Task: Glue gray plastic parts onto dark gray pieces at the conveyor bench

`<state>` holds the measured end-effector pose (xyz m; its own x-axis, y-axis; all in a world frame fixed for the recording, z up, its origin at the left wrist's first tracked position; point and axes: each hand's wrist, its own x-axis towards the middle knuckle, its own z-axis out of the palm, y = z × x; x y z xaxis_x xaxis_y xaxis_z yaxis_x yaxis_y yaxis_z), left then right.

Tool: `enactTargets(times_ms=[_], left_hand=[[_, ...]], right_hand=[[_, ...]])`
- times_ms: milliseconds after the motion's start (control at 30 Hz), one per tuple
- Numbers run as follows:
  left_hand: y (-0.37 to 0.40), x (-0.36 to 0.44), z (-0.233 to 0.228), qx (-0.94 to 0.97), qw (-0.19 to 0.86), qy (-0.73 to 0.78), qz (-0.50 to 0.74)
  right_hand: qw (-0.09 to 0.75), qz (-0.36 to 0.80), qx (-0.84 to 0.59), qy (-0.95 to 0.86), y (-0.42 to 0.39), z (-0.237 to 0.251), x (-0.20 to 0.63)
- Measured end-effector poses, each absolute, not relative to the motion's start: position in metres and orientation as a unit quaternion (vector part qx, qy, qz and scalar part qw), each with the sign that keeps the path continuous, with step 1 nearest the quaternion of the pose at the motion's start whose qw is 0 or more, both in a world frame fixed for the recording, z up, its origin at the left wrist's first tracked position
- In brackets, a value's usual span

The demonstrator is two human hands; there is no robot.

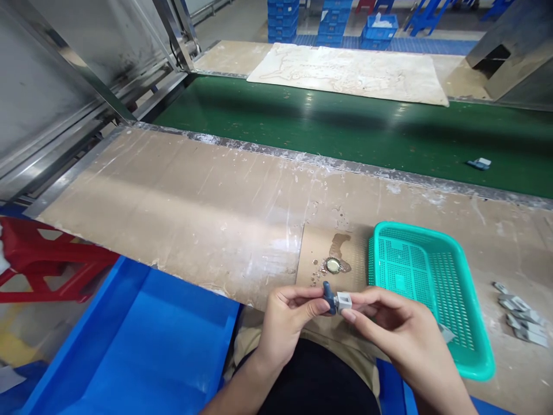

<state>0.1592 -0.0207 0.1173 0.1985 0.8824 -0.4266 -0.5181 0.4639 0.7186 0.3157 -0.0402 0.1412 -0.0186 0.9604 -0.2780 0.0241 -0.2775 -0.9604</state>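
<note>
I am holding a small part [337,301] that is showing dark blue on one end and pale grey-white on the other. Beside it, the perforated basket [470,323] is glowing teal-green. The table [194,213] is showing tan-brown, streaked with white smears. Beyond it, the conveyor belt [345,132] is lying dark green. The bin [142,346] is showing bright blue, the stool [47,259] red.

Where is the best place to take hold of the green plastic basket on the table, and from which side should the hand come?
Probably the near-left rim of the green basket, approached from the left. Its rim is a raised lip all round, easy to pinch. The right hand covers part of the near edge, and loose grey parts lie just right of it, so the left side is freer. The left hand is closest, though both hands pinch a small blue-and-white part.
</note>
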Motion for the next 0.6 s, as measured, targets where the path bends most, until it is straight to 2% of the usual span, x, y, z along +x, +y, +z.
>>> enactTargets(times_ms=[233,600], left_hand=[[-0.02,0.149,0.134,0.399,0.645,0.446,0.476],[-0.02,0.144,0.151,0.484,0.62,0.396,0.475]], right_hand=[[0.433,0.439,-0.56,-0.553,-0.04,0.145,0.318],[0.476,0.436,-0.505,-0.573,-0.046,0.151,0.319]])
